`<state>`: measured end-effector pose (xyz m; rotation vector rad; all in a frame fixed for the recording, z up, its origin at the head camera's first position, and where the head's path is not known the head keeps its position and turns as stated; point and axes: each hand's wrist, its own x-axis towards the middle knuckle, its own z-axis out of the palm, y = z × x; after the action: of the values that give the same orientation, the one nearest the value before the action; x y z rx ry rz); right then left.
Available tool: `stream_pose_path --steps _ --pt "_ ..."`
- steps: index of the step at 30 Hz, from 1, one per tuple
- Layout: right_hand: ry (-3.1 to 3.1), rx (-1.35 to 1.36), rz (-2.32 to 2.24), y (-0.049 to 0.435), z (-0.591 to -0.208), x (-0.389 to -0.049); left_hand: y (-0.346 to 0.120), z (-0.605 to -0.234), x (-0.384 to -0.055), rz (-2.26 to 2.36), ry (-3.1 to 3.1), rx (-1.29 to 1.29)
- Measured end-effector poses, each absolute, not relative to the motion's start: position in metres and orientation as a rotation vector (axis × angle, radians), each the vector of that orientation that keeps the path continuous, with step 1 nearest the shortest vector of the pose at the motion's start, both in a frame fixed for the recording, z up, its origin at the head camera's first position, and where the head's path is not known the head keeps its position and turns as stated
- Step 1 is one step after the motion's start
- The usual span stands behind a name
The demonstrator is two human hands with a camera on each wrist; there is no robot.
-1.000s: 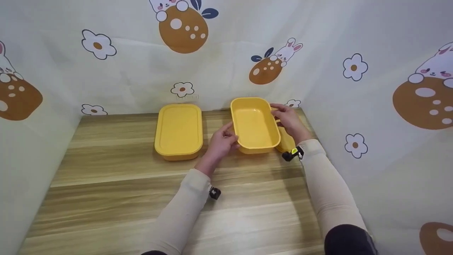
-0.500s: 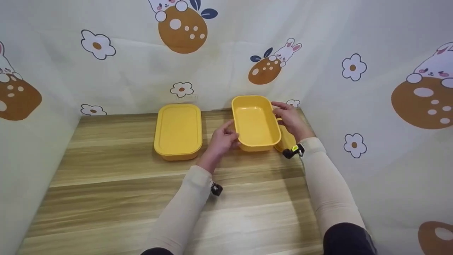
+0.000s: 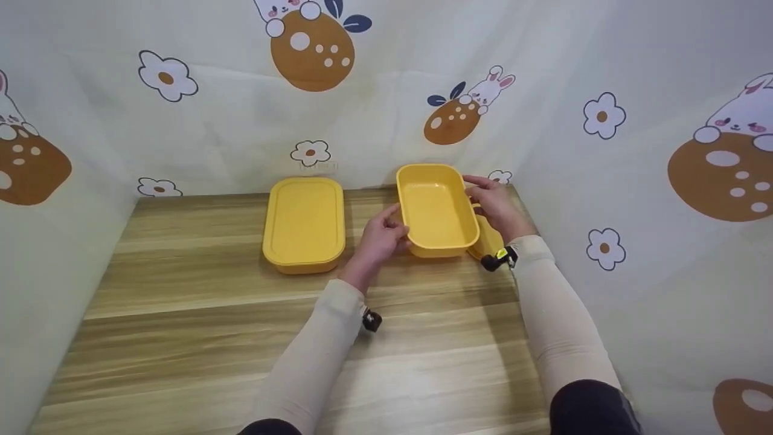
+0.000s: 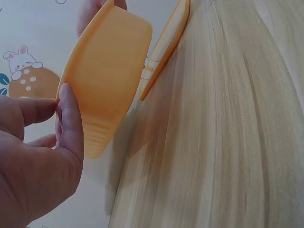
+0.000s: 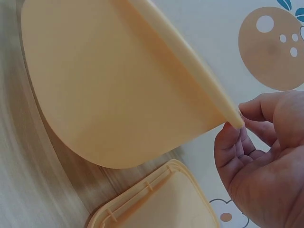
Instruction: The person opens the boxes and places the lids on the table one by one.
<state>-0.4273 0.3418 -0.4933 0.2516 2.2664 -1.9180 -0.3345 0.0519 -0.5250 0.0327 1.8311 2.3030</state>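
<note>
An uncovered yellow lunch box [image 3: 438,211] is held up off the wooden table, its inside bare. My left hand [image 3: 380,238] pinches its rim on the left; thumb and fingers show there in the left wrist view. On the opposite side my right hand [image 3: 495,205] pinches the rim near a corner, seen closely in the right wrist view. A yellow lid [image 5: 161,202] lies on the table below and to the right of the box, partly hidden by it and by my right wrist in the head view.
A second yellow lunch box [image 3: 304,223] with its lid on stands to the left, near the back edge of the wooden table [image 3: 241,350]. Printed cloth walls [image 3: 223,121] enclose the table at the back and both sides.
Since a second ago, both hands have raised the uncovered lunch box slightly and shifted it a little to the right. Over the last half second it has hardly moved.
</note>
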Motion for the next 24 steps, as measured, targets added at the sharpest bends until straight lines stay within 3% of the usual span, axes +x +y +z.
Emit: stream_pose_path --steps 24 --pt "2.287 0.292 -1.865 0.343 -0.519 -0.43 0.06 -0.545 -0.337 2.274 1.831 -0.037"
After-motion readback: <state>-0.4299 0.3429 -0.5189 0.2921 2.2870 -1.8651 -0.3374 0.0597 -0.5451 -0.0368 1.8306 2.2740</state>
